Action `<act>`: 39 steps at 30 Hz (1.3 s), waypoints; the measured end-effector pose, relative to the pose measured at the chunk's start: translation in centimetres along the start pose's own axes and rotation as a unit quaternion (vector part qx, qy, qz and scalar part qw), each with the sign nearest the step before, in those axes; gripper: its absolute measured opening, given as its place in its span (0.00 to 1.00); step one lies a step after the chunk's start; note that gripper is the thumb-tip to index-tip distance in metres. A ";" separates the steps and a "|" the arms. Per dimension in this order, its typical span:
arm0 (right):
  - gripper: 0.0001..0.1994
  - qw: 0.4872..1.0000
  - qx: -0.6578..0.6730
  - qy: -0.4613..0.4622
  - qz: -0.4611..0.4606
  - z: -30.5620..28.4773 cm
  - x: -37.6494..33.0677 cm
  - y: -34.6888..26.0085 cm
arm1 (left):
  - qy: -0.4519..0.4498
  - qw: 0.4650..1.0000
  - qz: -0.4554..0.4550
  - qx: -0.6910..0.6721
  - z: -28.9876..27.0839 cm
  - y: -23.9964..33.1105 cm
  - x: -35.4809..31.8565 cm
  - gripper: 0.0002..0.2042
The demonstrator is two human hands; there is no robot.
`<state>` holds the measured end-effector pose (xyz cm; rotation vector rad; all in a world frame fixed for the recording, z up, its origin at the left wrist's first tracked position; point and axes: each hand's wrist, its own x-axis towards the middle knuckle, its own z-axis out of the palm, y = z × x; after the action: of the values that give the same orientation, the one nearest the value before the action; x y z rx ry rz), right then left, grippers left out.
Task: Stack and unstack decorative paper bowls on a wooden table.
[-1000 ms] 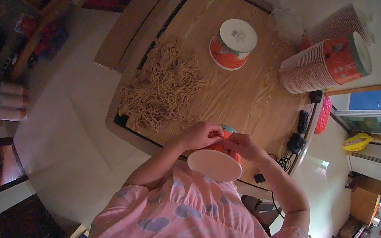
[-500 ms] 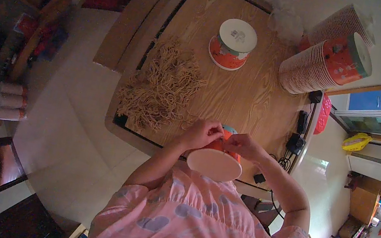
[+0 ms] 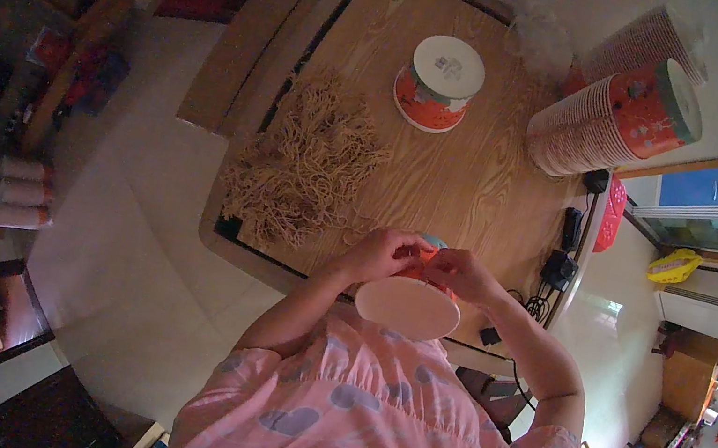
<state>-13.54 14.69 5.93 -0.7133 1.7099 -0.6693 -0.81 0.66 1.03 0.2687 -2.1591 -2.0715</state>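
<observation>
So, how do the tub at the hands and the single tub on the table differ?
The near tub tilts, its plain white end toward the pink top; the table tub stands, its grey-marked white end up. The left hand and right hand touch the near tub; neither touches the table tub. Both are round, orange, white and teal.

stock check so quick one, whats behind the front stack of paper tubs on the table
A second stack of tubs, with clear plastic beside it. The front stack covers part of it, so whatever lies there can't be seen.
</observation>
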 end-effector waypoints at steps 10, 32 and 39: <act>0.06 0.996 -0.050 0.000 -0.068 -0.1 -0.2 1.1 | -0.036 0.994 0.082 0.060 -0.4 -1.2 -0.1 0.07; 0.04 0.991 -0.026 0.125 -0.043 -3.4 -0.1 1.8 | -0.001 0.997 -0.065 0.036 -1.8 3.5 -0.7 0.04; 0.05 0.956 -0.105 0.272 -0.039 -7.2 2.2 11.1 | 0.102 0.971 0.084 0.200 -2.2 4.1 -2.7 0.04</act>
<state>-22.31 20.91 -2.05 -0.7953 2.2942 -0.7958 2.19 -0.78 5.25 0.3116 -2.3569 -1.4397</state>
